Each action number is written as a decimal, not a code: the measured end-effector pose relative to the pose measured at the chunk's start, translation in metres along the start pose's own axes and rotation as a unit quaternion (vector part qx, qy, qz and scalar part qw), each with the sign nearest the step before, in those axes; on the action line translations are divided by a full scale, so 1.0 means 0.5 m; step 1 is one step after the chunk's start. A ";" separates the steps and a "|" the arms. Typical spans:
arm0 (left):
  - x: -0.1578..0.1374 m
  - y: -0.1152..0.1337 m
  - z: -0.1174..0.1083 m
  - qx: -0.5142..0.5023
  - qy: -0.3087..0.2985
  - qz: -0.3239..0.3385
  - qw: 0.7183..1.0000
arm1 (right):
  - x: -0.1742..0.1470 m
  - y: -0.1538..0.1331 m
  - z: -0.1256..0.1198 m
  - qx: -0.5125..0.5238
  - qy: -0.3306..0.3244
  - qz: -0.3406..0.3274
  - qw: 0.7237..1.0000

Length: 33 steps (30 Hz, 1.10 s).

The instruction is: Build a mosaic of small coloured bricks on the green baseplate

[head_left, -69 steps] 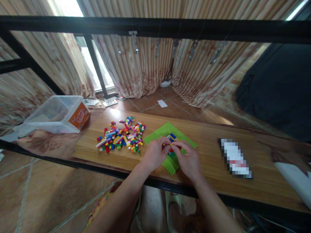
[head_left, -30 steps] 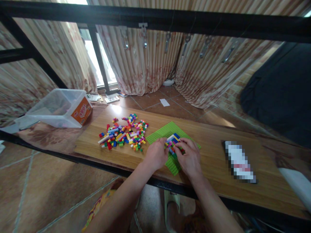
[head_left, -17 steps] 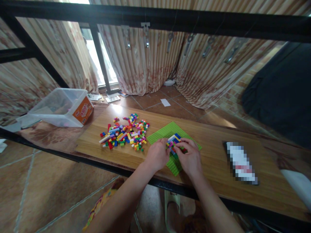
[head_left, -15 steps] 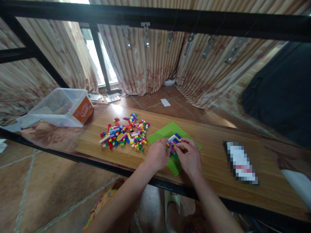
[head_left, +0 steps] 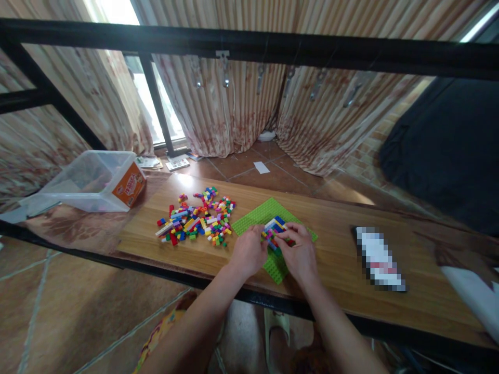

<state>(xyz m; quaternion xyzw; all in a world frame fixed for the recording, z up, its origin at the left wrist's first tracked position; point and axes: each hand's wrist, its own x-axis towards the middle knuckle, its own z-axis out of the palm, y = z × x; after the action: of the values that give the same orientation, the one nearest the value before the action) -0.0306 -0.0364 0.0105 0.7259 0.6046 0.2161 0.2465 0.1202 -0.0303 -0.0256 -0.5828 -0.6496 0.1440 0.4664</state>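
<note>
A build of multicoloured toy bricks [head_left: 276, 223], with blue, white, yellow and pink pieces, stands on a green studded baseplate [head_left: 253, 215]. My left hand [head_left: 250, 252] is closed against the build's left side, its fingertips partly hidden. From the right, my right hand [head_left: 299, 252] has thumb and fingers pinched at the build's near right part. Whether a separate small brick sits between those fingers is too small to tell. Loose bricks [head_left: 193, 223] in many colours lie in a pile left of the baseplate.
A clear plastic tub [head_left: 88, 202] with an orange label stands at the left end. On the wooden board [head_left: 335, 270], a blurred-out dark-edged object [head_left: 380, 259] lies to the right. A black metal bar [head_left: 249, 44] crosses in front of the curtains.
The whole view has shifted slightly, so things sit a little further left. Both hands stay at the brick build in nearly the same pose.
</note>
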 end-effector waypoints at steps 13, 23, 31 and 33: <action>0.003 0.007 0.010 0.035 0.030 -0.008 0.999 | 0.008 0.017 -0.022 0.000 0.016 0.048 0.999; -0.003 0.014 0.007 0.020 0.013 -0.011 1.000 | 0.006 0.006 -0.004 -0.022 -0.009 0.062 0.998; -0.023 0.033 0.019 -0.054 -0.032 0.007 0.998 | 0.030 0.050 -0.026 0.027 -0.035 0.025 0.999; -0.028 0.037 0.019 -0.091 -0.063 0.028 0.993 | 0.035 0.058 -0.030 0.034 -0.033 0.031 0.998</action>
<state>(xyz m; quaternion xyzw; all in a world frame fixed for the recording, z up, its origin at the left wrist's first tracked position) -0.0132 -0.0539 0.0141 0.7293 0.5450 0.2308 0.3432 0.1520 -0.0120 -0.0312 -0.5817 -0.6409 0.1998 0.4593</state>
